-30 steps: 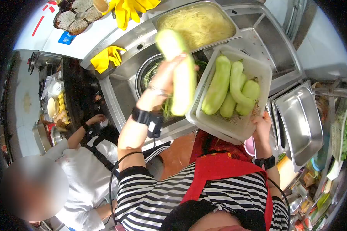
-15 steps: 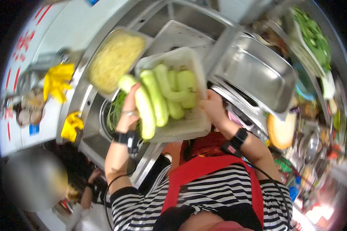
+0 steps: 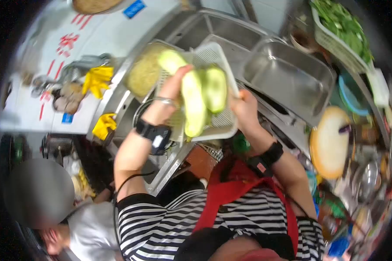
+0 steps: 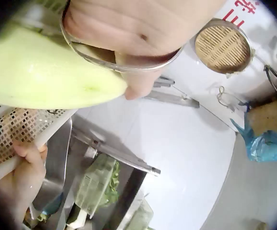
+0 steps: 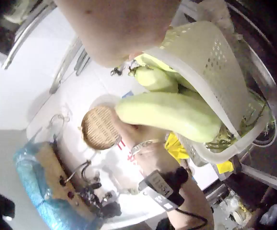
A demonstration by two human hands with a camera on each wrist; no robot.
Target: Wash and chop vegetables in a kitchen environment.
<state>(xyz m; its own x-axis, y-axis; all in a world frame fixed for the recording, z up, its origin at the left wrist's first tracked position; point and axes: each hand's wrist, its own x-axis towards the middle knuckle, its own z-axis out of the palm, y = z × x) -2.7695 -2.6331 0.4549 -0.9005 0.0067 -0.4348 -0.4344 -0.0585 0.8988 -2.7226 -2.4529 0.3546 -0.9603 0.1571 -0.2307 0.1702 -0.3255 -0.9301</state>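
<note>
A pale green zucchini [image 3: 193, 106] lies in the grip of my left hand [image 3: 172, 89], at the left side of a white perforated plastic basket [image 3: 224, 124]. Its skin fills the upper left of the left wrist view, below the wrist bracelet. More zucchinis [image 3: 215, 89] sit inside the basket, blurred in the head view; the right wrist view shows the stem end of one zucchini [image 5: 153, 79] beside the held one. My right hand [image 3: 245, 106] grips the basket's right rim, thumb over the mesh in the left wrist view.
A metal tray of pale yellow shreds [image 3: 143, 71] stands left of the basket. Behind is a steel sink [image 3: 213, 28], and to the right a steel pan [image 3: 287, 78]. Yellow gloves [image 3: 98, 81] lie on the left counter. Another person in a white shirt [image 3: 93, 228] is at lower left.
A second ago my left hand held the zucchini over the sink bowl, left of the basket; now it is over the basket's left side. The head view has turned, and fewer zucchinis show in the basket.
</note>
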